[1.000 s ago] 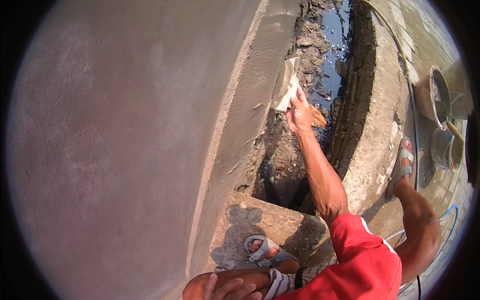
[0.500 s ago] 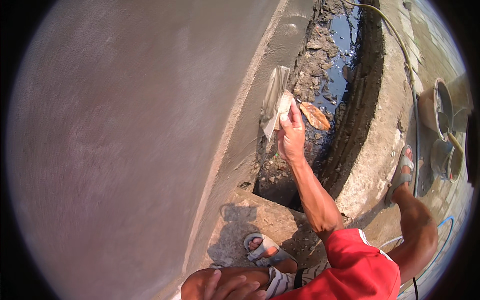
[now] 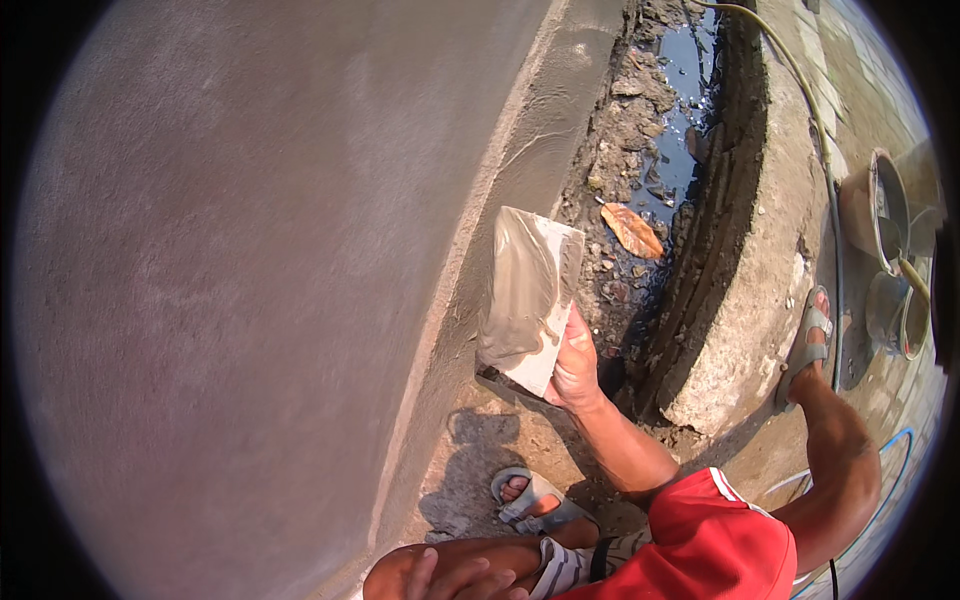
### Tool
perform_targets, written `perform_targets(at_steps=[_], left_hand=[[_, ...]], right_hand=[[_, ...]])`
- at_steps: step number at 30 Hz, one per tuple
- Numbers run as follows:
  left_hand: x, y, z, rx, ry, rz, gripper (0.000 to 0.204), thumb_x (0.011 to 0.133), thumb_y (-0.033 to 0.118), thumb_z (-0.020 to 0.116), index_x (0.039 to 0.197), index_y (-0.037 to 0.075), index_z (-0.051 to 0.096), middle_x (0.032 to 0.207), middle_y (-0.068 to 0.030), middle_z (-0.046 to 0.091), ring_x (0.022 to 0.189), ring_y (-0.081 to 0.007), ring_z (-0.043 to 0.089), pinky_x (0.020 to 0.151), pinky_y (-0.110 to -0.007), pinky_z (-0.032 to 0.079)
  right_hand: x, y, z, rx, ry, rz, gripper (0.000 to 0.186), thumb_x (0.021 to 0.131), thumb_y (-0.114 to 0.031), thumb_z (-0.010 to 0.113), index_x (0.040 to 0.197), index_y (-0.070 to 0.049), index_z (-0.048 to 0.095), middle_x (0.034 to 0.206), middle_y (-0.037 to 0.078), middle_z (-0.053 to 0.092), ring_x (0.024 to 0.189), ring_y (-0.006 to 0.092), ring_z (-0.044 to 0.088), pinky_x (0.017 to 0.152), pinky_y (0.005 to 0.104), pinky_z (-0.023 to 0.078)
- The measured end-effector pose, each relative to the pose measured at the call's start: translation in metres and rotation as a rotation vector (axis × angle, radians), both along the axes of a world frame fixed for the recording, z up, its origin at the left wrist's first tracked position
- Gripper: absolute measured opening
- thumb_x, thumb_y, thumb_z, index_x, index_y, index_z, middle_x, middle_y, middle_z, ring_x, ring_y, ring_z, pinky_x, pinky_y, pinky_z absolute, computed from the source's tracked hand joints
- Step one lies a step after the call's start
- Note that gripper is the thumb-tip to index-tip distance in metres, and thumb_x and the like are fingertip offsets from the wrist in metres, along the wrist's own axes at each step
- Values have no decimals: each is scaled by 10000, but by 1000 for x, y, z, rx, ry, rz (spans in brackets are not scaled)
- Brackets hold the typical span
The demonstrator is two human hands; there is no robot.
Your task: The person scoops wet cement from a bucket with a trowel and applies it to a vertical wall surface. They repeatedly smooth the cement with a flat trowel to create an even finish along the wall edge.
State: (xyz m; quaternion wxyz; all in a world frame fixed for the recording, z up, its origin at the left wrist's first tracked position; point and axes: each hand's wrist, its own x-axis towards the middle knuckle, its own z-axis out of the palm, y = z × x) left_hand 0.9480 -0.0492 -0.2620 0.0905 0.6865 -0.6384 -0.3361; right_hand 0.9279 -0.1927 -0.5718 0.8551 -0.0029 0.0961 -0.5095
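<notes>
Head view: the right hand (image 3: pixel 575 365) grasps the edge of a rectangular plastering float (image 3: pixel 525 300), its face smeared with wet grey mortar, at the right-hand border of the plastered wall (image 3: pixel 270 300); whether float and wall touch, I cannot tell. The left hand (image 3: pixel 465 580), near the wall's lower end, lies released, fingers loosely spread over a bent knee (image 3: pixel 390 574). Right of the wall, a dried brown leaf (image 3: pixel 632 231) lies in the muddy ditch (image 3: pixel 735 150); a bucket (image 3: pixel 860 215) stands farther right.

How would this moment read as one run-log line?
right hand: holds mortar-smeared board | left hand: at knee | grey wall: at left | brown leaf: in ditch
</notes>
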Motion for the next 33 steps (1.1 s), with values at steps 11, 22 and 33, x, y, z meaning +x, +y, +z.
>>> perform_targets(at_steps=[11,22,33], left_hand=[[-4,-7,-4,-66,-55,-3,378,819,156,602,1099,-97,625,1070,-208,669,1097,-380,604,1048,-590,304],[-11,-21,3,72,-25,169,562,980,303,263,1136,-135,579,1122,-236,636,1136,-366,572,1064,-513,332],[-4,-15,-14,-215,-87,61,302,837,127,575,1000,-120,636,945,-216,674,881,-363,659,818,-472,507]], right_hand=[[-22,-188,-139,100,123,-225,489,946,-19,476,1414,-94,360,1284,90,550,1116,217,584,917,386,529],[8,-206,-106,-101,520,-309,514,924,-34,528,1413,-46,369,1200,92,588,1020,179,614,770,354,568],[23,-143,-12,-422,805,-389,536,929,-73,556,1413,35,354,1393,167,459,1242,219,482,1039,330,386]])
